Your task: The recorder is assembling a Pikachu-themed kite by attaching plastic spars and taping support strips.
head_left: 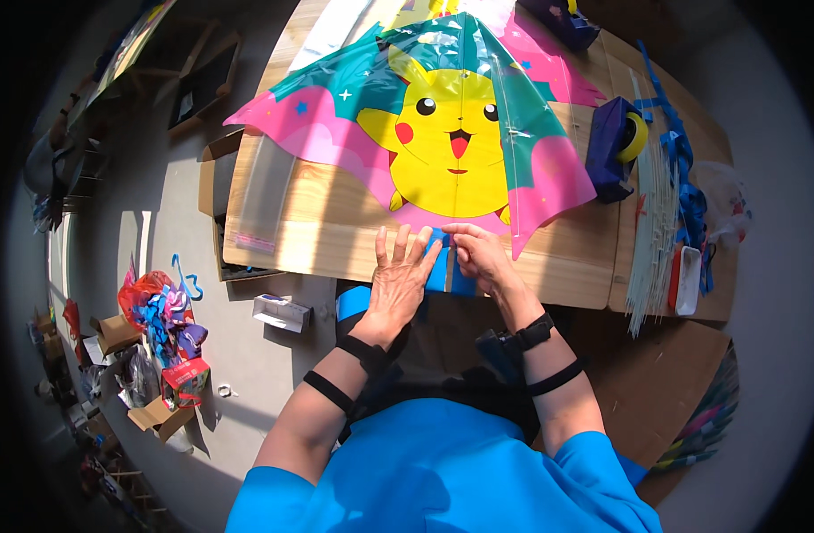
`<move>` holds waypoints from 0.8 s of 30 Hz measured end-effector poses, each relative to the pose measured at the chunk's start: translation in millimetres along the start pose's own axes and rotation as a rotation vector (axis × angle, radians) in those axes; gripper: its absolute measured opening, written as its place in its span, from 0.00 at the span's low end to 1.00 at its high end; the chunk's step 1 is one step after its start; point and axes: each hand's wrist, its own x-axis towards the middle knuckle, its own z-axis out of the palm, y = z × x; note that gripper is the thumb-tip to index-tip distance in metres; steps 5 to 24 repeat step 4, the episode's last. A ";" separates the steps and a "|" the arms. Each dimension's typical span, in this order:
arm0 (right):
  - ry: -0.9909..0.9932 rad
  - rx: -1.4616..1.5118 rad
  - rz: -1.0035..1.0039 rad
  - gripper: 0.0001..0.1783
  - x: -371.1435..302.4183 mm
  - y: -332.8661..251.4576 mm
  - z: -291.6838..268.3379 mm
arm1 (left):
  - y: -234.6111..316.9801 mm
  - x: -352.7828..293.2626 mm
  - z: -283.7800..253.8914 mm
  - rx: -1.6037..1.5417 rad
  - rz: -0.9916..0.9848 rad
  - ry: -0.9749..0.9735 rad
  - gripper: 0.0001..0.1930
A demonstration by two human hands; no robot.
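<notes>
A large kite (336, 93) of thin film, teal and pink with a yellow cartoon figure (442, 160), lies on the wooden table before me. Blue ribbon strips (438, 275) run from its lower edge over the table's front edge. My left hand (400, 275) is open, its fingers spread and lying over the kite's lower edge and the ribbon's left side. On the other side, my right hand (485, 258) has its fingers curled and its index bent inward, pinching at the ribbon's upper end. Its thumb tip is partly hidden.
On the right stand a dark blue tape dispenser (613, 149) with yellow tape, thin white rods (653, 231), blue ribbon (687, 191) and a red-and-white container (685, 280). Another dispenser (562, 19) sits at the far edge. Boxes and a bag of coloured material (163, 311) lie on the floor at left.
</notes>
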 end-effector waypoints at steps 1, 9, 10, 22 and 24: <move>0.014 -0.009 0.004 0.14 0.3 0.7 1.7 | -0.6 -0.2 0.5 0.001 0.002 0.001 0.32; 0.030 -0.009 0.010 0.14 2.2 3.7 1.8 | -0.8 0.1 0.0 0.005 0.009 -0.008 0.32; 0.030 -0.009 0.010 0.14 2.2 3.7 1.8 | -0.8 0.1 0.0 0.005 0.009 -0.008 0.32; 0.030 -0.009 0.010 0.14 2.2 3.7 1.8 | -0.8 0.1 0.0 0.005 0.009 -0.008 0.32; 0.030 -0.009 0.010 0.14 2.2 3.7 1.8 | -0.8 0.1 0.0 0.005 0.009 -0.008 0.32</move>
